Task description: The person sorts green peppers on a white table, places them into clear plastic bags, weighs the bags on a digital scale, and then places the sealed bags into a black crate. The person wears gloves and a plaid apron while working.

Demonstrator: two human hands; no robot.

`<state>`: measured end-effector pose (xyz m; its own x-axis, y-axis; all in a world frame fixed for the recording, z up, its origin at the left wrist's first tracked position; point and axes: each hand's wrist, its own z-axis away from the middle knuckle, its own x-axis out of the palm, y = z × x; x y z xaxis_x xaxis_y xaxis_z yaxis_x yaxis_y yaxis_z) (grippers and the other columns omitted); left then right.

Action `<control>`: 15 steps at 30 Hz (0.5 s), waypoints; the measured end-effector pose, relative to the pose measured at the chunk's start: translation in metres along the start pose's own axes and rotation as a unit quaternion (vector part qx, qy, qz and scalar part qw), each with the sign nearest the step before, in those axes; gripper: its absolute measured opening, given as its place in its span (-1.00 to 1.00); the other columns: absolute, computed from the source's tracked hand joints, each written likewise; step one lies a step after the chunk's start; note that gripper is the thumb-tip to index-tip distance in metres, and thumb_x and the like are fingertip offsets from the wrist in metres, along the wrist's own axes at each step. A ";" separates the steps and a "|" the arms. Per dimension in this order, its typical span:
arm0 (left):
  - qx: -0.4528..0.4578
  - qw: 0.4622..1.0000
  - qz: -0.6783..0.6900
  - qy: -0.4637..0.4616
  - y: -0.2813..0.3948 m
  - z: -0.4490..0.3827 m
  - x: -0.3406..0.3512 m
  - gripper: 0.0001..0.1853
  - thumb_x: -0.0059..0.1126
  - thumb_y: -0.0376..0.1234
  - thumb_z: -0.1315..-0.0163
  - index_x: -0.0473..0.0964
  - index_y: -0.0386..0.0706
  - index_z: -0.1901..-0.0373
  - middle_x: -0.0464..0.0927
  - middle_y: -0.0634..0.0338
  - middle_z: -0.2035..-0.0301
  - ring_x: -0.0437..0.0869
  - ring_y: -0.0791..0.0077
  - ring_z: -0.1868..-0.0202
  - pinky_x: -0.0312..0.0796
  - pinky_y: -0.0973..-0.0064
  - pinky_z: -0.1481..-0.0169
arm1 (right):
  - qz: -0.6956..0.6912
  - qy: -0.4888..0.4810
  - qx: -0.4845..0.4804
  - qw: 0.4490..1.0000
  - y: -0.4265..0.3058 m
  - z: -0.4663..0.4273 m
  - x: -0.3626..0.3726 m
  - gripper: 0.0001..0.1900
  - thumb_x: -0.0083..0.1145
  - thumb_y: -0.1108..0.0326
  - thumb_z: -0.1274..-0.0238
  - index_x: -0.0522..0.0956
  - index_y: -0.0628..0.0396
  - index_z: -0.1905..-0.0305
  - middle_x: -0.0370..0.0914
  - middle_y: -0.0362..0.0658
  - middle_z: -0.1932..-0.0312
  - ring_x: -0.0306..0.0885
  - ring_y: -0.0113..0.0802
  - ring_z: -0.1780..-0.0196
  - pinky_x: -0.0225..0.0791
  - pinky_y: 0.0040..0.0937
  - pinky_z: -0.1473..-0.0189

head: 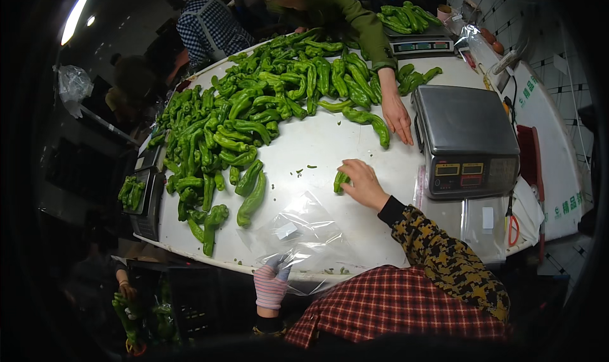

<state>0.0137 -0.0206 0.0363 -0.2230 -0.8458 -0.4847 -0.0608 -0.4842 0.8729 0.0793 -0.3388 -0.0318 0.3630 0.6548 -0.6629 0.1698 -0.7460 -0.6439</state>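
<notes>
My right hand (365, 185) is bare and curls over a short green pepper (339, 182) on the white tabletop (380, 233), thumb and fingers around it. Part of that pepper is hidden beneath the fingers. At the near table edge, my left hand (269, 287) wears a striped knit glove and grips the end of a clear plastic bag (311, 226). The bag lies spread over the table with a small white label (287, 231) on it. Two long green peppers (252, 199) rest left of the bag. A large heap of green peppers (257, 95) covers the far and left side.
A metal-topped scale (466, 119) stands at right, with flat plastic bags (476, 224) and orange-handled scissors (513, 230) near it. Another person's hand (397, 114) reaches down beside it. Farther scales hold peppers at the back (409, 17) and left (132, 194).
</notes>
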 end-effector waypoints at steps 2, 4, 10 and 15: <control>-0.003 0.999 -0.014 0.031 0.003 0.002 -0.001 -0.77 0.22 -0.33 -0.13 0.56 -0.34 0.30 0.62 0.08 0.45 0.58 0.55 0.38 0.42 0.55 0.20 | 0.101 -0.038 0.053 0.993 0.029 0.000 0.003 -0.49 0.17 0.28 0.04 0.38 0.04 -0.11 0.27 0.00 -0.15 0.25 -0.10 -0.20 0.11 -0.18 -0.19; -0.002 0.998 -0.025 0.053 0.002 0.004 -0.002 -0.76 0.20 -0.32 -0.15 0.56 -0.35 0.28 0.62 0.08 0.48 0.55 0.58 0.41 0.42 0.56 0.23 | 0.074 -0.087 0.103 0.988 0.035 -0.006 0.002 -0.43 0.18 0.27 0.07 0.34 0.02 -0.15 0.26 0.02 -0.13 0.31 -0.07 -0.15 0.19 -0.22 -0.15; -0.008 0.997 -0.004 0.080 0.013 0.001 0.002 -0.77 0.20 -0.34 -0.15 0.55 -0.36 0.29 0.61 0.08 0.49 0.53 0.59 0.44 0.40 0.57 0.26 | -0.024 -0.102 0.144 0.984 0.044 -0.026 0.014 -0.47 0.17 0.28 0.10 0.37 0.03 -0.09 0.32 0.01 0.03 0.43 -0.06 0.01 0.34 -0.26 -0.02; -0.026 0.993 -0.012 0.112 0.013 0.001 0.001 -0.80 0.19 -0.39 -0.14 0.55 -0.38 0.30 0.61 0.15 0.46 0.53 0.61 0.39 0.39 0.60 0.22 | -0.093 -0.079 0.129 0.984 0.053 -0.036 0.026 -0.51 0.15 0.32 0.08 0.39 0.05 -0.06 0.32 0.01 0.02 0.42 -0.07 0.00 0.32 -0.28 -0.04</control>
<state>0.0114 -0.0275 0.0473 0.0000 -0.8598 -0.5107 -0.0123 -0.5107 0.8597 0.1308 -0.3654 -0.0690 0.1967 0.8026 -0.5631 -0.0264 -0.5698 -0.8214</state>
